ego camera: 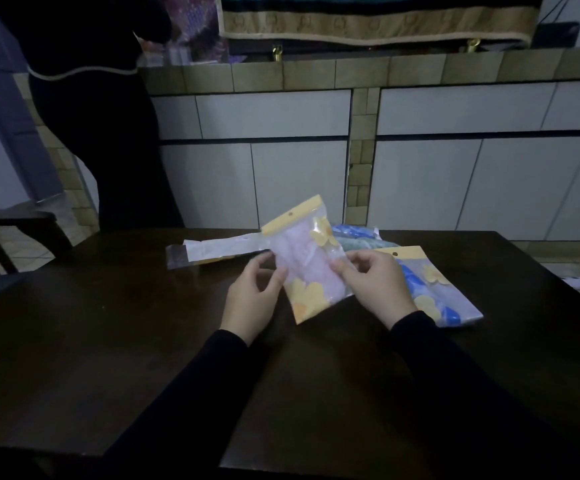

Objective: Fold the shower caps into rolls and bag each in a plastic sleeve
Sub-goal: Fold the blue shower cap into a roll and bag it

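Pinched at both long edges: left hand (252,299) with thumb and fingertips on the left edge of the plastic sleeve (311,261), right hand (375,282) with thumb and curled fingers nipping its right edge. Both grips closed on the film, neither clenched hard by the look of it.

Held tilted above the dark table (108,341), yellow header strip up and away, flower-printed bottom corner down toward the body. Inside the sleeve, a pale pink shower cap (300,259), soft and bunched; whether tightly rolled cannot be told through the film.

Just right of the sleeve, flat on the table: a second bagged cap, the blue one (434,296), partly under the right wrist. Behind the sleeve, more blue and greenish caps (354,237) in a loose heap. Left of the sleeve, a stack of flat empty sleeves (212,251) lying lengthwise. Far left of it, beyond the table, a person in dark clothing (101,116) standing at the tiled counter (350,71).

Judged near the end of bagging this cap: settled in, closure not confirmed.

Risks from here: slick film sliding out of a light two-point pinch; the springy cap unrolling and bulging, spoiling a neat closure; the flap sticking crooked or catching cap material if pressed down unevenly; a lowered right wrist nudging the blue pack toward the table's edge.
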`<state>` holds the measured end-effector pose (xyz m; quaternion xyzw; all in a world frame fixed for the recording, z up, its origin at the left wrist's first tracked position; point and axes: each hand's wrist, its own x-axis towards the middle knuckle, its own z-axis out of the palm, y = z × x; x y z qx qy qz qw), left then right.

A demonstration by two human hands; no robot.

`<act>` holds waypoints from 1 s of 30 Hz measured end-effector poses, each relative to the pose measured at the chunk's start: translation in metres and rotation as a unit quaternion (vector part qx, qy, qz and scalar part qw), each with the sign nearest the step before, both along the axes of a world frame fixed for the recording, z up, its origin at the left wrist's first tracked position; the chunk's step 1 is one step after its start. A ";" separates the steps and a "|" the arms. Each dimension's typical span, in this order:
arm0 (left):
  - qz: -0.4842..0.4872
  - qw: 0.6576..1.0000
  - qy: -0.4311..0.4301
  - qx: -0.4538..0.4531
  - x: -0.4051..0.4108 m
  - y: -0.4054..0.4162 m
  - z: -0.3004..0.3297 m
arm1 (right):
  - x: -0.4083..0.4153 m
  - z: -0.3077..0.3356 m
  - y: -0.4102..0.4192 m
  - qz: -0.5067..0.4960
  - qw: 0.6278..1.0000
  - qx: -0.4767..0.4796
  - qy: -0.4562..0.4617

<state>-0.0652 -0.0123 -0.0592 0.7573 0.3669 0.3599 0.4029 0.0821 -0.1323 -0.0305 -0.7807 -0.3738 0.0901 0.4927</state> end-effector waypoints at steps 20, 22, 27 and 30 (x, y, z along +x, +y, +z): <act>0.051 0.918 0.370 0.131 -0.006 -0.002 -0.005 | 0.022 0.001 -0.045 -0.210 0.892 -0.337 -0.214; 0.047 0.921 0.366 0.126 -0.006 -0.002 -0.005 | 0.010 0.007 -0.045 -0.199 0.902 -0.292 -0.247; 0.053 0.962 0.252 0.095 -0.017 0.009 0.000 | -0.034 0.008 -0.015 -0.075 0.926 -0.203 -0.310; 0.103 0.970 0.196 0.103 -0.031 0.026 0.005 | -0.054 0.003 0.015 0.024 0.932 -0.163 -0.323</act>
